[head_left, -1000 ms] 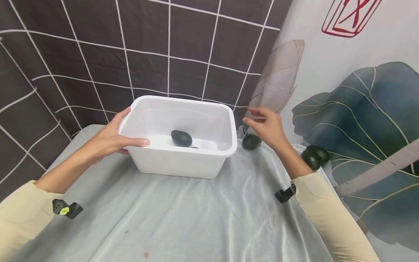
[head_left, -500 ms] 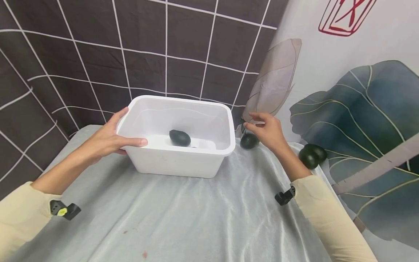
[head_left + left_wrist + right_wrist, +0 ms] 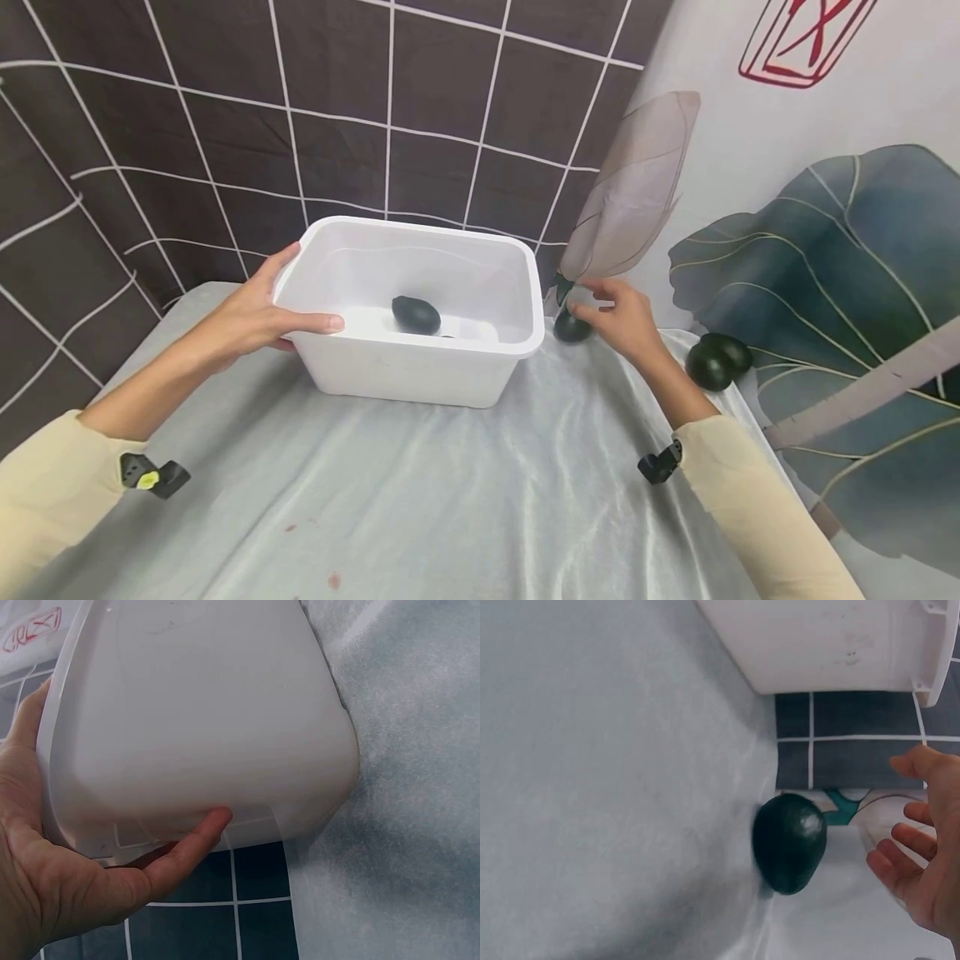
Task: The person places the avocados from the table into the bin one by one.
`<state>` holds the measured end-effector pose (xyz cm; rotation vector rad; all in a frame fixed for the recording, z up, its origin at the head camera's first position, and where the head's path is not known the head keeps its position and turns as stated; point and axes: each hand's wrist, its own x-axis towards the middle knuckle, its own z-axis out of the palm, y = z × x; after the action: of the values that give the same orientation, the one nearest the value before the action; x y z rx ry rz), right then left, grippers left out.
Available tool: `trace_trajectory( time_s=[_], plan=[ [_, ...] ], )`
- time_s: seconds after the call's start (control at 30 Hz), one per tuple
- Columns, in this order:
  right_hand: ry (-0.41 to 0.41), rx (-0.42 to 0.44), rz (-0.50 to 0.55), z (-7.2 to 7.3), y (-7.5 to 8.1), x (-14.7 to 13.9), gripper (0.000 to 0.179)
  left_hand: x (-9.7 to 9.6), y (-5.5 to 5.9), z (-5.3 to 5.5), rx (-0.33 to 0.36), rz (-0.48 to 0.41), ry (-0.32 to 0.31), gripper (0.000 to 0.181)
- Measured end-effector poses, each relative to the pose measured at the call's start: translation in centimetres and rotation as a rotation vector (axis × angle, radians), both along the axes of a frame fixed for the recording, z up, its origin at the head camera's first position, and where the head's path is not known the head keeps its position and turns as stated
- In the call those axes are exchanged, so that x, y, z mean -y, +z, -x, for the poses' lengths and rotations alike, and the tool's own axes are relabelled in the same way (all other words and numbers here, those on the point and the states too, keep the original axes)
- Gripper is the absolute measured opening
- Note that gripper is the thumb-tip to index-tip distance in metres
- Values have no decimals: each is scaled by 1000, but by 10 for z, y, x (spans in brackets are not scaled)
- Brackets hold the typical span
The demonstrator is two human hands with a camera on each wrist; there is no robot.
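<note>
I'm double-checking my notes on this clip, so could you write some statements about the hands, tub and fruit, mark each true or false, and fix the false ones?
1. The left hand holds the white rectangular plastic tub. True.
2. A glossy, dark green, pear-shaped fruit lies near the right hand. True.
3. That fruit is in the right hand's grip. False: the right wrist view shows a gap between them.
4. A dark green oval fruit lies inside the tub. True.
5. A bright red cloth covers the work surface. False: a shiny grey cloth does.
</note>
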<state>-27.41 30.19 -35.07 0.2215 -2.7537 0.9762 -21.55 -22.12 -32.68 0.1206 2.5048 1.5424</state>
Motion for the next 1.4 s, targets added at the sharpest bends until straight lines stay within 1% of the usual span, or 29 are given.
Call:
trace_trajectory(
  time_s=[0.2, 0.33, 0.47, 0.57, 0.8, 1.13, 1.17, 1.27, 1.33, 1.37, 1.4],
  plan=[
    [-30, 30, -37, 0, -15, -11, 60, -2, -1, 2, 1, -2, -8, 136],
    [-29, 63, -65, 1, -24, -15, 63, -2, -1, 1, 6, 7, -3, 136],
    [-26, 86, -63, 3, -31, -16, 65, -2, 0, 0, 4, 13, -3, 137],
    [-25, 93, -57, 4, -34, -13, 66, -2, 1, -1, 1, 17, 1, 137],
    [-47, 108, -81, 6, -41, -10, 70, 0, 1, -1, -6, 32, 1, 136],
    [-69, 85, -102, 10, -49, -9, 68, 1, 0, -1, -5, 40, 1, 136],
    [-58, 70, -94, 20, -60, -18, 71, 1, 0, -1, -4, 38, 1, 136],
    [-63, 79, -86, 24, -64, -21, 77, 0, 0, -1, -4, 37, 2, 136],
    [-61, 70, -73, 31, -72, -27, 80, 0, 1, -1, -4, 35, 2, 135],
    [-69, 57, -79, 39, -82, -34, 82, 0, 1, -1, -4, 35, 2, 135],
    [-89, 62, -93, 40, -83, -32, 81, 0, 1, 0, -4, 36, 1, 135]
  ],
)
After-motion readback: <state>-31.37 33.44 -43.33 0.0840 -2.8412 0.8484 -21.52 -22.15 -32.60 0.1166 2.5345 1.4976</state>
